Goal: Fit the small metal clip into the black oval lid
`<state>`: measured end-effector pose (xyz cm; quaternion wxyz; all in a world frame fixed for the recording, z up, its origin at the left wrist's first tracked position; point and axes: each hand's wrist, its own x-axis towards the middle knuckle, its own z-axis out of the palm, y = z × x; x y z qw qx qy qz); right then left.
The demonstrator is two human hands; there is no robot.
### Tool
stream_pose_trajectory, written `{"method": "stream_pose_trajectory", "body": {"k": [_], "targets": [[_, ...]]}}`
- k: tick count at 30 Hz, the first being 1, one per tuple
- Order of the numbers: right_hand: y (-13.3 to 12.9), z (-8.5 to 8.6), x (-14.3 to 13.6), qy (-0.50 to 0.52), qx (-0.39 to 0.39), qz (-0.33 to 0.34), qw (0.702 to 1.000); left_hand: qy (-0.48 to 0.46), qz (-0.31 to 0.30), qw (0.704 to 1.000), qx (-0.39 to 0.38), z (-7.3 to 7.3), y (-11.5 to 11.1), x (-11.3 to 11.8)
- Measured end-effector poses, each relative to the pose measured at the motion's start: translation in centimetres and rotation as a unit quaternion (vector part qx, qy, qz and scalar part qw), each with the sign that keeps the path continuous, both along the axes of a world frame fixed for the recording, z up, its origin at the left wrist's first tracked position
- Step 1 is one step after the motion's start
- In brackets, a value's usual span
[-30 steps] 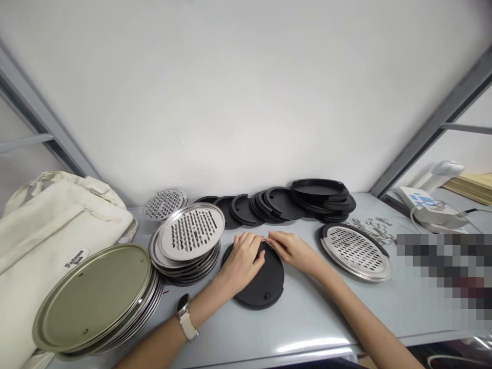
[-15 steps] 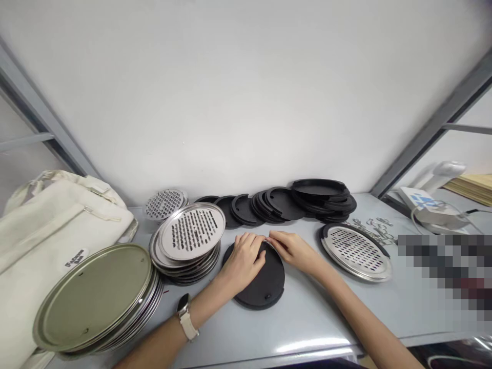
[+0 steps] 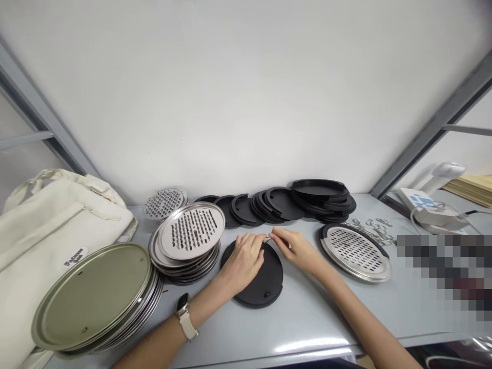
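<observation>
A round black disc (image 3: 259, 284) lies on the grey table in front of me. My left hand (image 3: 246, 259) rests over its upper left part, fingers bent together at the far edge. Just right of those fingertips, my right hand (image 3: 290, 246) pinches a small thin metal piece (image 3: 268, 239) above the disc's far rim; its full shape is too small to tell. Whether my left fingers also grip this piece is hidden. To the right lies a perforated metal disc with a black edge (image 3: 357, 251).
Perforated metal discs (image 3: 192, 230) are stacked at left, beside a stack of larger green-topped plates (image 3: 96, 294) and a cream bag (image 3: 49, 220). Black discs (image 3: 284, 202) line the wall. Small metal chains (image 3: 371, 230) and a white device (image 3: 434, 207) are at right.
My right fingertips have drawn slightly away from my left ones, and a bit more of the thin metal piece shows between them. The black disc appears shifted slightly left.
</observation>
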<state>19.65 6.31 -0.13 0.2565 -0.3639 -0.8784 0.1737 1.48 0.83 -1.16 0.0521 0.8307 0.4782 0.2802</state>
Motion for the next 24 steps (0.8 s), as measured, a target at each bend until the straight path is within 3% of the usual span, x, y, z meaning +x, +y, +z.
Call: {"method": "stream_pose_trajectory", "body": {"k": [8, 14, 24], "targets": [[0.15, -0.22, 0.07, -0.013, 0.006, -0.008, 1.000, -0.008, 0.031, 0.999, -0.002, -0.03, 0.14, 0.02], [-0.07, -0.21, -0.23, -0.046, -0.005, 0.027, 0.999, -0.008, 0.046, 0.999, 0.004, 0.01, 0.15, 0.05], [0.13, -0.49, -0.29, -0.079, -0.004, 0.021, 0.997, 0.001, 0.044, 0.999, -0.001, 0.20, 0.06, 0.04]]}}
